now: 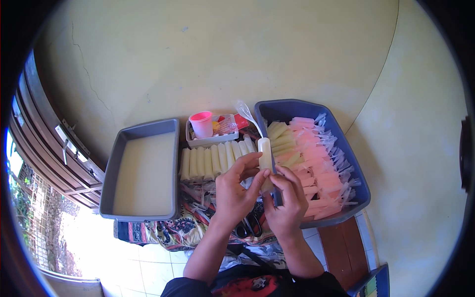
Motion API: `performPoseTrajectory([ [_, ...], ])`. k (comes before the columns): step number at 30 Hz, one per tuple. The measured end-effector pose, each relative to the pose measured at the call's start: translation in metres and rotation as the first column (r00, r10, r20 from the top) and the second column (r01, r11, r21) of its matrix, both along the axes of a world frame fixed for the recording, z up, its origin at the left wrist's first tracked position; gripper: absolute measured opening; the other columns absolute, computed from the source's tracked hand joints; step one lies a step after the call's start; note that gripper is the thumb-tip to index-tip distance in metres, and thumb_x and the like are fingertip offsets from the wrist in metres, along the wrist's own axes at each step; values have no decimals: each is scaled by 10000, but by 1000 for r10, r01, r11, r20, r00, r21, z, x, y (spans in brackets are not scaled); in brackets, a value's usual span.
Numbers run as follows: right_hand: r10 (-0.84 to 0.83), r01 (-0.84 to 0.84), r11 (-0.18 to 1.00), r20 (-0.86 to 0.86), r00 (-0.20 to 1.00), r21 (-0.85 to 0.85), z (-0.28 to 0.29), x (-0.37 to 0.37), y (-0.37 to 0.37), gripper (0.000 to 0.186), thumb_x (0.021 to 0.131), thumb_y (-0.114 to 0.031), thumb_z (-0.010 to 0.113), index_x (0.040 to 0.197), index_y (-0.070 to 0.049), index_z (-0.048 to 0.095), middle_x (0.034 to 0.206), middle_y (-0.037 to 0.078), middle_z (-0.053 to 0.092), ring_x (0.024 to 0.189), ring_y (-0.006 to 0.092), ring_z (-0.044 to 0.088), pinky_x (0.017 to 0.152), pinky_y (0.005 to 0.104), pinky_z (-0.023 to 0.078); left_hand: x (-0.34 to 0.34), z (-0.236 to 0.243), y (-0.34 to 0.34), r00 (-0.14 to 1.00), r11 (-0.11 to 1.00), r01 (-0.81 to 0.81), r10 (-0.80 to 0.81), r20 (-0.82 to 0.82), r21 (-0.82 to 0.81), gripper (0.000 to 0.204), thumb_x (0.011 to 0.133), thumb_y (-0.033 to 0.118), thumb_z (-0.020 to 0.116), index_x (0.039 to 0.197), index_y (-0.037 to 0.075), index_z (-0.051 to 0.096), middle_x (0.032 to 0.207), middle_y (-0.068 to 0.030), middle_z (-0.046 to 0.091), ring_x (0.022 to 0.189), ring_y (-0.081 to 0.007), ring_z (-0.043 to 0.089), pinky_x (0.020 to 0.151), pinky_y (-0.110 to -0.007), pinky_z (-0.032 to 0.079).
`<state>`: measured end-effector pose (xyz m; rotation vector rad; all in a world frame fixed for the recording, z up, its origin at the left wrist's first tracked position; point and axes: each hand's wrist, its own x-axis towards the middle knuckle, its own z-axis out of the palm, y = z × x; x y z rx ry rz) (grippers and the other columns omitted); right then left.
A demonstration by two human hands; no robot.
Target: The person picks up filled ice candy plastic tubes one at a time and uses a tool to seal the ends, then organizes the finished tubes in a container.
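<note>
Between my two hands stands a filled plastic ice pop tube (265, 151), pale cream, with its clear empty end curling up above it. My left hand (236, 188) pinches it from the left side with thumb and fingers. Lower down, my right hand (287, 200) has its fingers closed around the tube's bottom part, which is partly hidden. Behind my left hand lies a row of similar cream tubes (208, 162). Just below my hands, scissors (249, 228) with dark handles rest on the patterned cloth (173, 231).
On the left sits a grey tray (176, 183) of milky liquid. A small white basket (217, 141) at the back holds a pink cup (202, 123) and packets. To the right, a grey-blue tub (360, 175) holds many pink tubes (316, 161) and several cream ones. A wall rises behind.
</note>
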<state>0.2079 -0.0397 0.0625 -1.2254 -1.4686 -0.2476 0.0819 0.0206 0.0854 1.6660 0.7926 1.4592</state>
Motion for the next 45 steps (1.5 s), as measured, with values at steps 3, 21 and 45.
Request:
performPoseTrajectory([
  [3, 89, -100, 988, -95, 992, -117, -15, -34, -9, 498, 826, 87, 822, 1301, -18, 716, 1386, 187, 711, 1230, 386, 741, 1001, 446, 638, -33, -7, -2, 988, 996, -80, 75, -138, -32, 324, 976, 51, 827, 1278, -30, 738, 1068, -169, 836, 1012, -221, 833, 877, -334, 642],
  [21, 356, -375, 863, -120, 927, -338, -85, -74, -23, 475, 895, -1, 791, 1367, -24, 736, 1538, 195, 636, 1336, 380, 697, 1067, 440, 602, -105, -76, -24, 983, 927, -99, 36, -178, -363, 392, 978, 0, 794, 1360, -40, 720, 1137, -170, 827, 1073, -230, 815, 921, -356, 656],
  [45, 165, 121, 611, 276, 947, -782, -86, -41, -32, 610, 782, -204, 901, 1335, -58, 688, 1268, 143, 729, 1149, 383, 725, 1019, 573, 502, -109, -96, -41, 860, 951, -310, 281, -426, 2, 370, 911, 0, 799, 1280, -11, 770, 1072, -156, 783, 945, -258, 810, 825, -345, 613],
])
